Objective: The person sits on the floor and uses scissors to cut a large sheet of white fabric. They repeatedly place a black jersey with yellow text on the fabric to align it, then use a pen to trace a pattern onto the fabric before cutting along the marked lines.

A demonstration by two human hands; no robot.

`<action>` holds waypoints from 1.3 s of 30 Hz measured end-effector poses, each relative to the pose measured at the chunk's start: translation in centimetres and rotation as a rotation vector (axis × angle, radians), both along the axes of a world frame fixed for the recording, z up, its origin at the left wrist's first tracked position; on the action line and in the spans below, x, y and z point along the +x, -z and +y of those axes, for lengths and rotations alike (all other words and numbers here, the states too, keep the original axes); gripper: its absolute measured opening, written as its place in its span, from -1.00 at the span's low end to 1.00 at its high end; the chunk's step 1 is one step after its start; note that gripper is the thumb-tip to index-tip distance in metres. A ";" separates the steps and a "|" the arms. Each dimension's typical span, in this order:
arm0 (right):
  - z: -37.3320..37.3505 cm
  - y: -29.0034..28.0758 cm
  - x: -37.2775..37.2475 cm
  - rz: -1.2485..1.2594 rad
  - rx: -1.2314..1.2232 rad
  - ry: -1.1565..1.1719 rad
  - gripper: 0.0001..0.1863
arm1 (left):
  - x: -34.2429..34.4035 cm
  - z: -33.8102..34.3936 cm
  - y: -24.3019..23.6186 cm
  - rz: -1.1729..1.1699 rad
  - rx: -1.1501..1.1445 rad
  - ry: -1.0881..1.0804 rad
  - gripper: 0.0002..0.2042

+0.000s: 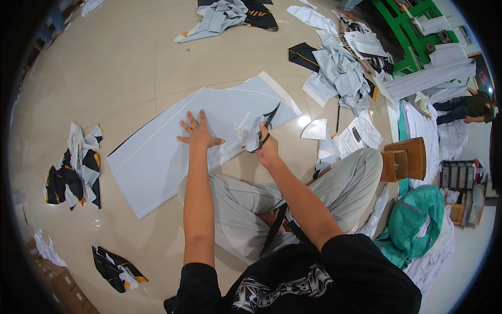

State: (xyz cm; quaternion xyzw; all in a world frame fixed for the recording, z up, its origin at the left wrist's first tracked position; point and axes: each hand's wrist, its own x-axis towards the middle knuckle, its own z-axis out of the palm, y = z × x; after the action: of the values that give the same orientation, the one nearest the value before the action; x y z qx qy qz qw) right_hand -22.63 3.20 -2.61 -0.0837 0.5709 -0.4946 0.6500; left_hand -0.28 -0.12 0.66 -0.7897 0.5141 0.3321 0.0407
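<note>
A large light grey-blue sheet of fabric (151, 152) with white lines lies flat on the floor in front of my crossed legs. My left hand (200, 133) presses on its middle, fingers spread. At the sheet's right part, my right hand (266, 146) grips a pair of black-handled scissors (271, 116). The blades are parted and point away to the upper right, over the fabric near its right end. Whether a layer of cloth sits between the blades I cannot tell. A crumpled bit of the fabric hangs beside the scissor handles.
Heaps of grey and black cloth (340, 68) lie at the far right, with another pile (78, 167) at the left. Papers (358, 135) and a cardboard box (405, 159) are by my right knee. A green bag (415, 222) stands at the right; a person (470, 107) is beyond.
</note>
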 end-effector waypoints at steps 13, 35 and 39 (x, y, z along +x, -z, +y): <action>-2.5 0.6 0.6 -0.042 -0.005 0.056 -0.53 | 0.1 0.0 0.0 -0.002 0.006 -0.005 0.47; -4.8 2.0 0.3 0.012 -0.004 0.114 -0.48 | -0.6 -0.2 -0.2 0.012 -0.002 0.002 0.48; -5.1 1.4 1.1 -0.041 -0.005 0.145 -0.47 | -0.1 -0.1 -0.1 0.002 0.003 -0.007 0.48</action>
State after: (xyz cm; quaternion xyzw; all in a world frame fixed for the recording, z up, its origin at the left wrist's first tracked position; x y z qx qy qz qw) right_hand -21.52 -1.91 -3.97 -0.0338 0.5608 -0.5433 0.6238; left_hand -0.35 -0.18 0.73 -0.7913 0.5107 0.3338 0.0402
